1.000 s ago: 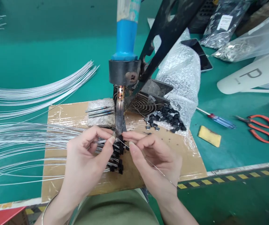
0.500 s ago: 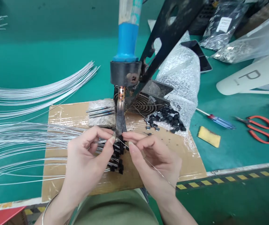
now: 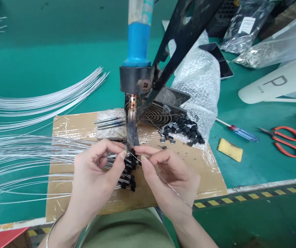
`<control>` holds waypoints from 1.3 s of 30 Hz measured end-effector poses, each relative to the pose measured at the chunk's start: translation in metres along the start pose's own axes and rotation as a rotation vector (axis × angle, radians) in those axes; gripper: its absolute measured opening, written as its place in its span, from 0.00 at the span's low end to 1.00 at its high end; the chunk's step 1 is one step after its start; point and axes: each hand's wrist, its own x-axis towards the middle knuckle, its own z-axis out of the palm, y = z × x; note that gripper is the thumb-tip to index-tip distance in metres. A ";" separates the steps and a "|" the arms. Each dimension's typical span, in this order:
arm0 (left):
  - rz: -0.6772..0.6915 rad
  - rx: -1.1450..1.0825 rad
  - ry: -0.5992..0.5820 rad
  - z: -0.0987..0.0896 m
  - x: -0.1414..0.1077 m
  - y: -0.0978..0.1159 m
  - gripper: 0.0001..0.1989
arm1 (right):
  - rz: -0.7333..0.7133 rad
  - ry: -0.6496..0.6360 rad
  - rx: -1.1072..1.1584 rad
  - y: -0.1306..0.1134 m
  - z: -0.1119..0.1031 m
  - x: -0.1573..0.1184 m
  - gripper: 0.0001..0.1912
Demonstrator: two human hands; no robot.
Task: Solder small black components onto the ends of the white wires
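A blue-handled soldering iron (image 3: 138, 41) hangs in a black bracket, its tip pointing down between my fingertips. My left hand (image 3: 98, 175) pinches something small just left of the tip, too small and covered to make out. Thin solder wire (image 3: 173, 190) runs through my right hand (image 3: 170, 175), whose fingers are closed on it near the tip. Under and beside my hands, black connectors (image 3: 130, 182) sit at the ends of white wires (image 3: 60, 150) that stretch left across the cardboard (image 3: 202, 172).
Loose black pieces (image 3: 184, 131) lie by a round fan grille (image 3: 155, 113) and bubble wrap (image 3: 199, 79). To the right are a screwdriver (image 3: 244, 134), a yellow sponge (image 3: 230, 150), orange-handled pliers (image 3: 287, 137) and a white cup (image 3: 274, 82). More wires (image 3: 67, 94) lie at left.
The soldering iron and its bracket appear slightly farther left in view. Both hands keep nearly the same place and grip.
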 end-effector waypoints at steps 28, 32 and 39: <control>0.062 0.037 0.020 -0.001 -0.003 -0.009 0.07 | -0.094 0.013 -0.035 0.003 0.002 0.000 0.11; 0.063 0.059 0.020 -0.002 -0.003 -0.011 0.06 | -0.091 0.008 -0.035 0.002 0.002 0.000 0.11; 0.052 0.038 0.019 -0.002 -0.004 -0.011 0.06 | -0.104 0.008 -0.043 0.003 0.001 0.000 0.11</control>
